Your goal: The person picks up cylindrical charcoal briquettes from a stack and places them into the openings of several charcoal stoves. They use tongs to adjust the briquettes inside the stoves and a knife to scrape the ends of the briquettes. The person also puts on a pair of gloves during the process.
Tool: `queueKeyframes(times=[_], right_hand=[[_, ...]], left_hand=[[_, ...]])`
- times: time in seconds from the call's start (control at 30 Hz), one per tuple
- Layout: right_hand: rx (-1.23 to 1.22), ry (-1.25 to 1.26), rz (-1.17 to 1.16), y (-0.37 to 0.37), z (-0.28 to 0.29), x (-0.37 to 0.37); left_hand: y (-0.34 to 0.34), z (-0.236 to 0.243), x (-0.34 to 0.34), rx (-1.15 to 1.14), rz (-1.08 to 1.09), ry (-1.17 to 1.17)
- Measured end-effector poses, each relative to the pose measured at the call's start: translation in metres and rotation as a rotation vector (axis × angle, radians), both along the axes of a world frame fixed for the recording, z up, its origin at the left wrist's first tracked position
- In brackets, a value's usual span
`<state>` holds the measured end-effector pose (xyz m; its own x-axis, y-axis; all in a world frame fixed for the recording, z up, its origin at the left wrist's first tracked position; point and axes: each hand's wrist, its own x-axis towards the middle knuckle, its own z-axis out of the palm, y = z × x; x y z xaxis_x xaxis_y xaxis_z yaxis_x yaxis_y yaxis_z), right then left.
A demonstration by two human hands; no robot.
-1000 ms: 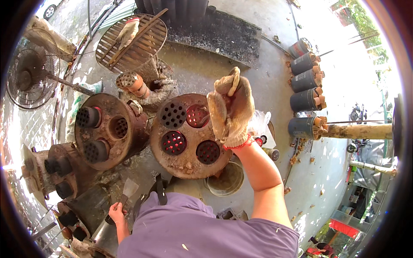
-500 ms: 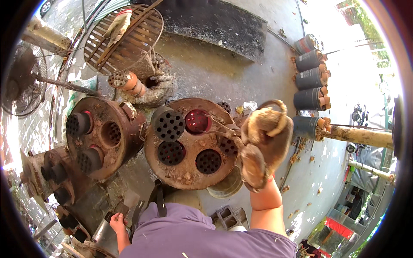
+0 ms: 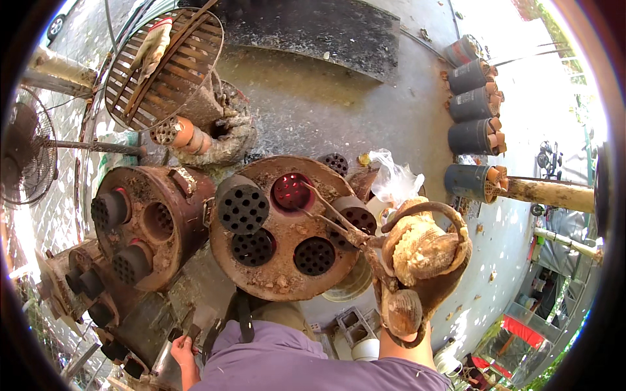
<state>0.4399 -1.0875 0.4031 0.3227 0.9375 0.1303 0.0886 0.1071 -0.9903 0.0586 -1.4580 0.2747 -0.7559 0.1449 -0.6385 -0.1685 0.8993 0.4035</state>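
Note:
My right hand, in a thick worn work glove, grips the looped handles of rusty tongs. The tongs' slightly parted tips are at a red-glowing hole in a round, dirt-crusted stove. Beside that hole stands a dark honeycomb briquette, raised above the stove top. Two more briquettes sit in its other holes, and another is at the right rim. My left hand hangs low at left with curled fingers, close to a small brown piece; what it holds is unclear.
A second stove with briquettes stands left. Behind are a slatted round rack bearing a glove, orange clay cylinders and a fan. Dark buckets line the right; a clear plastic bag lies behind the tongs.
My right hand has moved down and right and turned, showing more of the tongs. Their tips stay at the glowing hole. The view has shifted slightly; my left hand remains low at left.

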Motion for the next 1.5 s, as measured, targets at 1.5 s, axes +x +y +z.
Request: queueKeyframes(times=[1.5], right_hand=[[0.412, 0.342, 0.816, -0.059, 0.065, -0.315]], left_hand=[[-0.138, -0.033, -0.087, 0.346, 0.339, -0.093]])
